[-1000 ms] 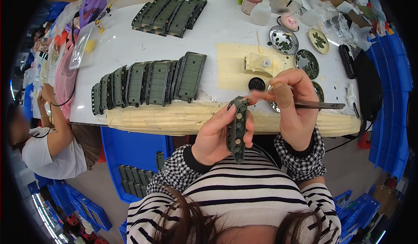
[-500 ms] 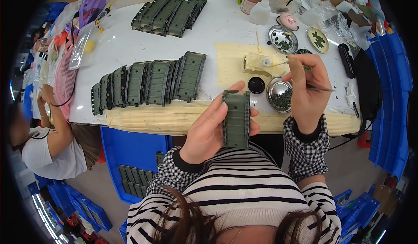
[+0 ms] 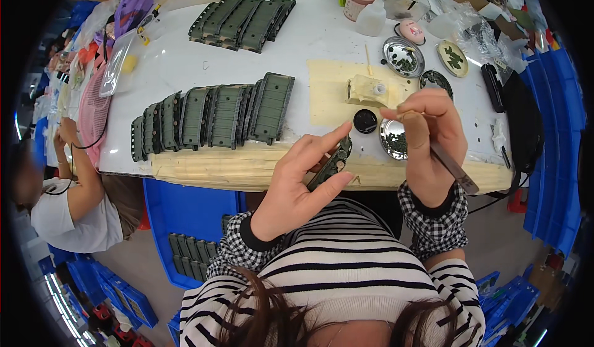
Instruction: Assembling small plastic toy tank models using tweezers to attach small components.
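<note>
Left hand [image 3: 294, 185], loosely curled, holds a green part [image 3: 334, 165]; right hand [image 3: 437, 141], nearly closed, pinches a flat tool [image 3: 456, 171]; pink jar [image 3: 359, 5] bears illegible print.

White table [image 3: 154, 68], wrapped block [image 3: 365, 91] as landmark, on yellow sheet [image 3: 325, 90]. Left of block: row of green ribbed pieces [image 3: 210, 117]; farther up-left, second green batch [image 3: 242, 24]. Just below: black round pot [image 3: 365, 121]. Right: metal dishes [image 3: 405, 43], small green parts inside. Above: pinkish jar [image 3: 358, 4], squeeze bottle [image 3: 371, 21].
</note>
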Tool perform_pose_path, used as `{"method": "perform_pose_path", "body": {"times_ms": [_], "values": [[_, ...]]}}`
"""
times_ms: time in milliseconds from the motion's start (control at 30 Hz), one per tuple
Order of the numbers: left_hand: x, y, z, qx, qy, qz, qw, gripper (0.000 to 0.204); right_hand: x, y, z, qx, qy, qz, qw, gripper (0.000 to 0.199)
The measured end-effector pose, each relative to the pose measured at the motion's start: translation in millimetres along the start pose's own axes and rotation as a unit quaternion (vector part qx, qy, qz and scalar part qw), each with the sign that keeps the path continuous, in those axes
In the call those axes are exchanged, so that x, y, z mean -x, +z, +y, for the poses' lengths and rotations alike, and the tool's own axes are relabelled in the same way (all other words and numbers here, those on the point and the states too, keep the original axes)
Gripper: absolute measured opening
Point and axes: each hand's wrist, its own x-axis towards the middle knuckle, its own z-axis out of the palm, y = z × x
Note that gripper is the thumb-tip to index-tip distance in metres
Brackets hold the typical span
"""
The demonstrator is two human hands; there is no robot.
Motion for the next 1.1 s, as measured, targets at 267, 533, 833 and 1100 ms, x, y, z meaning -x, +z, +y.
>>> {"method": "perform_pose_path", "body": {"times_ms": [267,533,833,1100], "values": [[-2.2,4.6,4.2,-0.039,0.029,0.025,0.998,0.057,7.5,9.5,-4.7,-0.094,0.055,-0.087,0.990,0.006],[-1.0,4.6,5.1,-0.028,0.025,0.030,0.999,0.056,8.4,10.5,-1.8,-0.083,0.045,-0.097,0.991,0.007],[1.7,1.1,1.7,0.010,-0.004,0.010,1.000,0.058,3.1,6.8,2.7,-0.131,0.069,-0.007,0.989,0.015],[4.1,3.0,-5.9,0.327,-0.075,-0.032,0.942,0.060,-24.7,-6.6,24.3,0.264,-0.089,0.032,0.960,0.010]]}}
